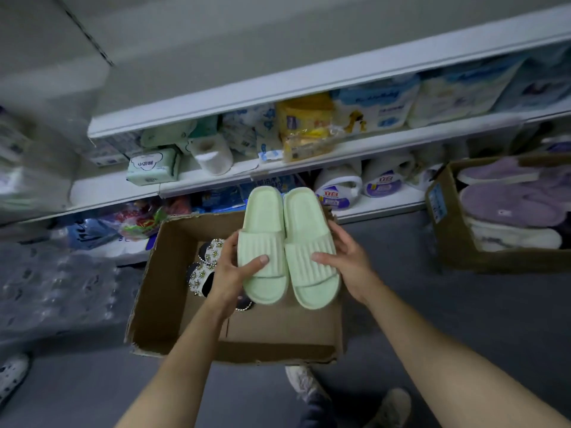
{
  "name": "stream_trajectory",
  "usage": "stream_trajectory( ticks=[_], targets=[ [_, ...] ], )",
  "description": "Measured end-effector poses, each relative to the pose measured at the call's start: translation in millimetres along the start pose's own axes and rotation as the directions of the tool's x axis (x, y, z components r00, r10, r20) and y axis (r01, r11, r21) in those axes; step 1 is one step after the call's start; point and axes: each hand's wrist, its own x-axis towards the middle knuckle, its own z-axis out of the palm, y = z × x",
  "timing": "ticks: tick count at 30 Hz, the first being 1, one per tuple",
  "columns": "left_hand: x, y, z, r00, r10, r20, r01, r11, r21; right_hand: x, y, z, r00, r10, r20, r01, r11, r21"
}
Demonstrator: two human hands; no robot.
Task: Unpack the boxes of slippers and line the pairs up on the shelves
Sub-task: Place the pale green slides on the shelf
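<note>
Two pale green slide slippers sit side by side in the air above an open cardboard box [160, 291] on the floor. My left hand [230, 273] grips the left green slipper [262, 242], thumb across its ribbed strap. My right hand [346, 257] grips the right green slipper [309, 245] the same way. Inside the box lies a black pair of slippers with white flower trim [204, 267], partly hidden by my left hand. White shelves [309, 162] run behind the box.
The shelves carry tissue packs, paper rolls, a yellow package [304, 125] and detergent jugs [338, 186]. A second cardboard box [463, 245] at right holds purple and white fluffy slippers. Wrapped bottle packs [58, 291] lie at left. My feet [304, 384] stand near the box.
</note>
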Motion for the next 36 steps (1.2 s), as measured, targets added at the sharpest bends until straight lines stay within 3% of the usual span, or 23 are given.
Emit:
stream_trajectory(
  ticks=[7, 15, 22, 25, 30, 36],
  targets=[
    [-3, 79, 144, 0.968, 0.226, 0.108, -0.223, 0.974, -0.04, -34, -123, -98, 0.963, -0.249, -0.103, 0.256, 0.965, 0.06],
    [-6, 142, 316, 0.878, 0.374, 0.298, -0.355, 0.928, -0.116, -89, -226, -221, 0.833, -0.448, -0.326, 0.503, 0.858, 0.105],
    [-15, 192, 459, 0.744, 0.463, 0.482, -0.412, 0.886, -0.213, -141, -299, -314, 0.658, -0.549, -0.515, 0.66, 0.75, 0.045],
    [-25, 209, 516, 0.681, 0.485, 0.549, -0.427, 0.872, -0.241, -169, -328, -349, 0.548, -0.595, -0.588, 0.714, 0.699, -0.042],
    [-42, 233, 610, 0.58, 0.515, 0.631, -0.469, 0.844, -0.259, -208, -371, -412, 0.405, -0.646, -0.647, 0.768, 0.625, -0.143],
    [-71, 249, 734, 0.511, 0.535, 0.673, -0.471, 0.829, -0.301, -244, -415, -511, 0.269, -0.687, -0.675, 0.798, 0.551, -0.243]
  ],
)
